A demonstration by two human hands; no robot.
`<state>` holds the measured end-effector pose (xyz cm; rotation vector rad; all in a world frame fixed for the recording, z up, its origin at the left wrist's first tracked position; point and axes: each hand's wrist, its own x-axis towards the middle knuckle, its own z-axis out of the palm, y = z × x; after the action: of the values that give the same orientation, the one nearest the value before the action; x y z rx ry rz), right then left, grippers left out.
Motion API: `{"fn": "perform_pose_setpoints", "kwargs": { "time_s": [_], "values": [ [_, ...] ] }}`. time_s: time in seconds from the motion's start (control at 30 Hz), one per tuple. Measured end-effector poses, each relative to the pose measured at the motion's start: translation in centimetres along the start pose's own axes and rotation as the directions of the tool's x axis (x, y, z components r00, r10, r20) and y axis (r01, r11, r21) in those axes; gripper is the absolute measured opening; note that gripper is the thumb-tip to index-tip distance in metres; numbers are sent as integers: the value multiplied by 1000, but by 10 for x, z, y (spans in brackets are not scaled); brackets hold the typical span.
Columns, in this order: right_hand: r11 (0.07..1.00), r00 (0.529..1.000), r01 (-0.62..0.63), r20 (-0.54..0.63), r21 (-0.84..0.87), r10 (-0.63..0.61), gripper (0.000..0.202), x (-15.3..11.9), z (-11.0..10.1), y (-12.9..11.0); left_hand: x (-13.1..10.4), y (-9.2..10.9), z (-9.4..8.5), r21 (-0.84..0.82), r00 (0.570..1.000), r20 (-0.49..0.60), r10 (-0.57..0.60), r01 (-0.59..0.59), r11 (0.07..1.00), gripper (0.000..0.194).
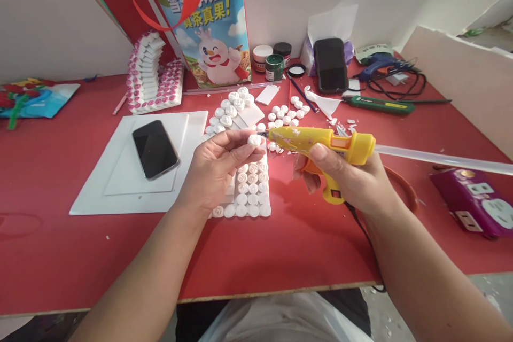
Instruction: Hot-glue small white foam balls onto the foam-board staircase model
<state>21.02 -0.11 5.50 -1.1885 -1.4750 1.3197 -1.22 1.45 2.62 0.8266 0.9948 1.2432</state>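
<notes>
Between the thumb and fingers of my left hand (pixel 218 163) is a small white rosette (pixel 254 140). My right hand (pixel 348 171) grips a yellow hot glue gun (pixel 304 139) by its handle, with a long clear glue stick (pixel 441 158) coming out of its back. The gun's nozzle is right at the rosette; whether they touch I cannot tell. Below my left hand lies a white board piece (pixel 253 199) set with rows of similar rosettes, partly hidden by the hand. Loose rosettes (pixel 286 115) are heaped just behind the gun.
A phone (pixel 155 148) lies on white boards (pixel 96 171) at left. A pink-and-white rosette piece (pixel 154 77), a printed bag (pixel 216 26), paint jars (pixel 274 67) and an upright phone (pixel 331 65) stand behind. Right are a green cutter (pixel 379 105) and a purple power socket (pixel 476 200).
</notes>
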Motion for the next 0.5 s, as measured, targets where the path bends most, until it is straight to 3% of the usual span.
{"fn": "perform_pose_setpoints", "kwargs": {
  "time_s": [0.5],
  "values": [
    [1000,999,-1,39,-24,2,55,0,1,-3,0,1,-1,18,1000,-4,14,-14,1000,32]
  ]
}}
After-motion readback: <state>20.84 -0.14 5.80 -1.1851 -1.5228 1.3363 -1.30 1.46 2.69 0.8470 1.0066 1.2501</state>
